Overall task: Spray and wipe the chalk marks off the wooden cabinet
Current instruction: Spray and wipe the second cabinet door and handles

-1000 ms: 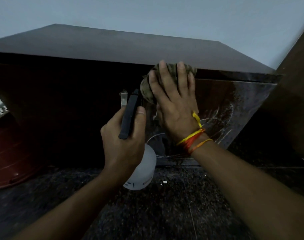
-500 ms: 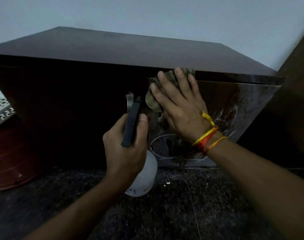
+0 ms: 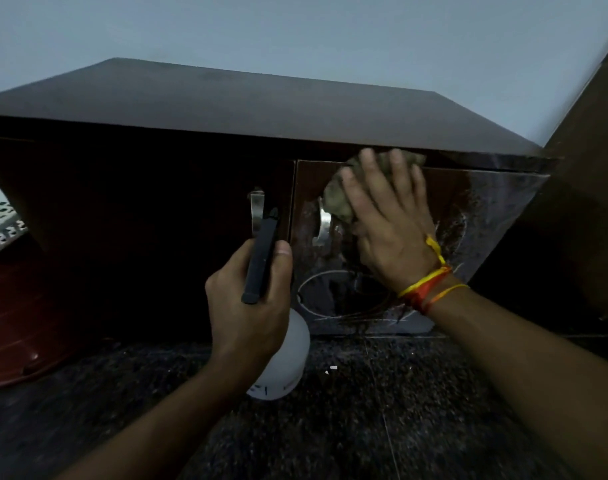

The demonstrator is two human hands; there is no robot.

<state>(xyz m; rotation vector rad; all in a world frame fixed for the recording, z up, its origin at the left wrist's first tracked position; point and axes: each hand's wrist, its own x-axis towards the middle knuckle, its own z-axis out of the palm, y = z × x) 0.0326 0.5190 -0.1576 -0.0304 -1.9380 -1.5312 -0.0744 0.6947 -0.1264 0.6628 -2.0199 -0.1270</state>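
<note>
A low dark wooden cabinet (image 3: 150, 216) fills the middle of the view. Its right door (image 3: 486, 216) is wet and carries white chalk curves (image 3: 316, 282) near the bottom and right. My right hand (image 3: 389, 223) presses a crumpled greenish cloth (image 3: 337, 199) flat against the upper part of that door, beside its metal handle (image 3: 321, 223). My left hand (image 3: 250, 306) grips a white spray bottle (image 3: 285, 362) with a black trigger head (image 3: 261, 258), held upright just in front of the gap between the doors.
The left door has a metal handle (image 3: 255, 206). A red tub (image 3: 15, 306) and a white perforated basket (image 3: 1, 220) sit at the left. Dark speckled stone floor (image 3: 364, 410) lies below. A dark wooden panel (image 3: 579, 202) rises at the right.
My right hand has slid the cloth rightward along the top of the right door, uncovering the door's handle. The spray bottle in my left hand stays about where it was.
</note>
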